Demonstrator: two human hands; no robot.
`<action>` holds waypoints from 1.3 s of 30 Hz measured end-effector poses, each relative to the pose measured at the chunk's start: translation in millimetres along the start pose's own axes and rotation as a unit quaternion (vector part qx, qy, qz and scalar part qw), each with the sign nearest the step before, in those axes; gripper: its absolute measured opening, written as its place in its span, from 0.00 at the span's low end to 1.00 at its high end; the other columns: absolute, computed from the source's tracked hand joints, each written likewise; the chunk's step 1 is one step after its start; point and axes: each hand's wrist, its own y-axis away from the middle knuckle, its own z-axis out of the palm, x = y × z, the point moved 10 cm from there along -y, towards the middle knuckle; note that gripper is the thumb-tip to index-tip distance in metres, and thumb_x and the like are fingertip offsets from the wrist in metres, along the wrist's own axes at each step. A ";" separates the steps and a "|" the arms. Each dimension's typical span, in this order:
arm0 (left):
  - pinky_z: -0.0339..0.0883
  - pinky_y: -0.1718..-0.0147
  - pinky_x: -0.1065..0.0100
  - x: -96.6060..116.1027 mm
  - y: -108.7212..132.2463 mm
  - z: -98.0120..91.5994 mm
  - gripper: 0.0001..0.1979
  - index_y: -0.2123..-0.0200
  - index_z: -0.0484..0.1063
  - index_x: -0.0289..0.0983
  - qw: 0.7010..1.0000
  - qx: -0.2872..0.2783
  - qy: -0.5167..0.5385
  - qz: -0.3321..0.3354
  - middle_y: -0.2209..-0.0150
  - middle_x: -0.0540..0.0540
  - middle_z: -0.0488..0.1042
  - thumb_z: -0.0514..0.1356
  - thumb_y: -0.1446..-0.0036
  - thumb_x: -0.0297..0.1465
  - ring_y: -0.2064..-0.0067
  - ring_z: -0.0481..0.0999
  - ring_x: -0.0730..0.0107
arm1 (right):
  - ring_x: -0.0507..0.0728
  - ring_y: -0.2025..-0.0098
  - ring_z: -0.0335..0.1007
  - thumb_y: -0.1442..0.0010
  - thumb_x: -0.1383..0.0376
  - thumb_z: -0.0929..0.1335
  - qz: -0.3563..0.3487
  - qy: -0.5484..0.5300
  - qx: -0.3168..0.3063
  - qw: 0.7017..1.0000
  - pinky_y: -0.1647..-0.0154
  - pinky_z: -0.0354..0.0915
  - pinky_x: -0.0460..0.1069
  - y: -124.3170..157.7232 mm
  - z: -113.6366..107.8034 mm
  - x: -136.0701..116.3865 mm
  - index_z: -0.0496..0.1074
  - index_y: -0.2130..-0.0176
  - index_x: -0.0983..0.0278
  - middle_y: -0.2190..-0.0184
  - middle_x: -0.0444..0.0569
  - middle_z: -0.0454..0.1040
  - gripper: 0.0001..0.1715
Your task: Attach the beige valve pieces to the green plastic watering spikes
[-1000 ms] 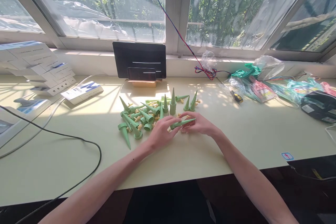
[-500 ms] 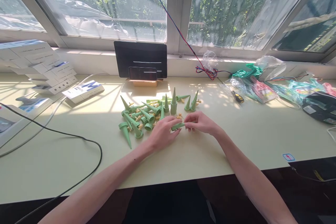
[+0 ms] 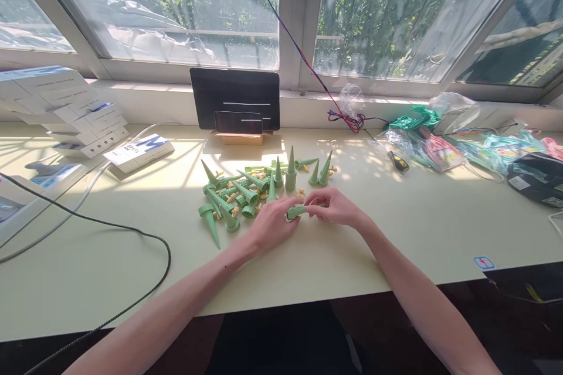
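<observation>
Between my hands, low over the table, lies a green plastic plant watering spike [image 3: 295, 211], its wide end to the left. My left hand [image 3: 275, 221] is closed around that wide end. The fingers of my right hand [image 3: 328, 206] pinch the narrower part, hiding most of the tip. Just left of and beyond my hands spreads a pile of similar green spikes [image 3: 229, 206], with small yellow valves [image 3: 234, 211] among them. Past my fingers a green spike [image 3: 291, 170] stands upright, and two more green spikes [image 3: 324, 170] stand to its right.
A tablet [image 3: 235, 94] with a phone [image 3: 238, 123] leans at the back. White boxes [image 3: 65, 105] are stacked at left, near a black cable [image 3: 149, 235]. A screwdriver [image 3: 398, 162] and bagged cables [image 3: 440, 149] lie at right on the table [image 3: 396, 234].
Both hands and the held spike have shifted slightly left. My right fingers have moved a little along the spike, and more of its wide end shows by my left hand.
</observation>
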 end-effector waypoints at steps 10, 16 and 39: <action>0.68 0.65 0.67 -3.4 -0.7 0.4 0.15 0.53 0.74 0.40 1.000 -0.001 0.018 -0.003 0.71 0.50 0.77 0.58 0.45 0.26 0.71 0.74 0.67 | 0.52 0.74 0.66 0.41 0.55 0.70 -0.034 0.031 0.015 0.999 0.76 0.59 0.46 -1.7 3.2 -4.9 0.78 0.67 0.64 0.76 0.46 0.72 0.15; 0.66 0.67 0.68 -4.8 -1.6 1.8 0.14 0.54 0.74 0.41 0.999 -0.003 0.041 0.004 0.73 0.52 0.75 0.58 0.45 0.27 0.74 0.71 0.70 | 0.52 0.74 0.65 0.40 0.55 0.70 -0.038 0.040 0.022 0.998 0.75 0.59 0.46 -2.6 2.7 -4.5 0.79 0.64 0.64 0.76 0.45 0.72 0.15; 0.66 0.66 0.67 -7.2 -1.4 4.7 0.13 0.55 0.72 0.40 0.999 -0.014 0.041 -0.004 0.72 0.51 0.74 0.58 0.44 0.26 0.71 0.73 0.68 | 0.51 0.75 0.48 0.34 0.50 0.64 -0.137 0.195 0.054 0.970 0.73 0.49 0.48 0.1 7.9 -16.4 0.74 0.74 0.64 0.80 0.43 0.57 0.26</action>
